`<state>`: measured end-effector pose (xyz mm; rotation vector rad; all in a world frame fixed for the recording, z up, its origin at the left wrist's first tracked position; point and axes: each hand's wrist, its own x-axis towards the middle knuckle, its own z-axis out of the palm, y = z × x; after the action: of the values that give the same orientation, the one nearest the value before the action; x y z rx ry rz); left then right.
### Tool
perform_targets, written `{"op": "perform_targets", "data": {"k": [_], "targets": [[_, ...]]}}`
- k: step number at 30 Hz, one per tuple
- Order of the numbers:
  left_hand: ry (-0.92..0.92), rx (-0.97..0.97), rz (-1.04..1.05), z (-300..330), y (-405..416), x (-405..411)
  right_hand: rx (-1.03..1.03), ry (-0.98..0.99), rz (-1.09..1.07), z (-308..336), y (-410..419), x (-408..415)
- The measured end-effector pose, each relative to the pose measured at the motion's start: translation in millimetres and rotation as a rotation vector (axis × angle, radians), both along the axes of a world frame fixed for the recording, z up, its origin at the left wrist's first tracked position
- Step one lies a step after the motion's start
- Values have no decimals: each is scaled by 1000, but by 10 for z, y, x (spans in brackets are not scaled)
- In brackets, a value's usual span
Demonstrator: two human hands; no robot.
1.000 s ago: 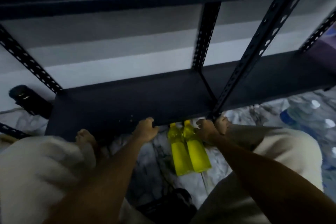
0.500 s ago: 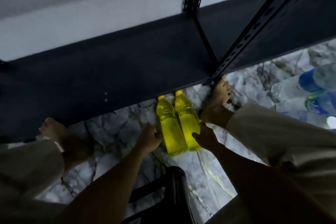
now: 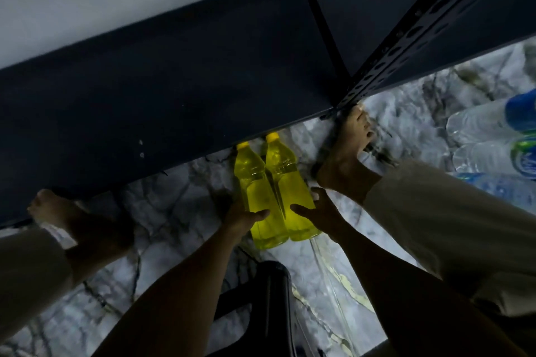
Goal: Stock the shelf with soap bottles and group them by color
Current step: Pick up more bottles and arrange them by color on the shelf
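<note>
Two yellow soap bottles lie side by side on the marble floor, caps pointing under the dark shelf (image 3: 174,90). My left hand (image 3: 242,219) grips the left yellow bottle (image 3: 255,191) from its left side, thumb across its lower body. My right hand (image 3: 319,211) grips the right yellow bottle (image 3: 285,180) from its right side, thumb over its front. The bottles touch each other. The shelf board above them is bare.
My bare feet stand at the shelf's front edge, left foot (image 3: 66,214) and right foot (image 3: 348,153). A perforated black upright (image 3: 420,29) rises at the right. Clear bottles with blue and green labels (image 3: 493,139) lie at far right. A black stool (image 3: 272,298) sits below.
The view tilted down and closer. Both hands dropped from the shelf's front edge to the two yellow bottles and closed around them.
</note>
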<state>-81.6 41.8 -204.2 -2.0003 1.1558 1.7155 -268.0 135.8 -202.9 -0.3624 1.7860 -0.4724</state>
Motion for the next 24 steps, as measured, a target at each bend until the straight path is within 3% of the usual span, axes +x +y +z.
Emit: {"op": "perform_targets", "data": {"k": [4, 17, 22, 24], "targets": [[21, 40, 127, -2, 19, -20, 1, 66, 111, 18, -89, 50], [-63, -140, 2, 224, -64, 44, 160, 145, 117, 10, -225, 241], [-32, -164, -57, -450, -162, 515, 140, 109, 1, 90, -154, 295], [-61, -154, -77, 41, -188, 439, 144, 86, -39, 154, -134, 303]]}}
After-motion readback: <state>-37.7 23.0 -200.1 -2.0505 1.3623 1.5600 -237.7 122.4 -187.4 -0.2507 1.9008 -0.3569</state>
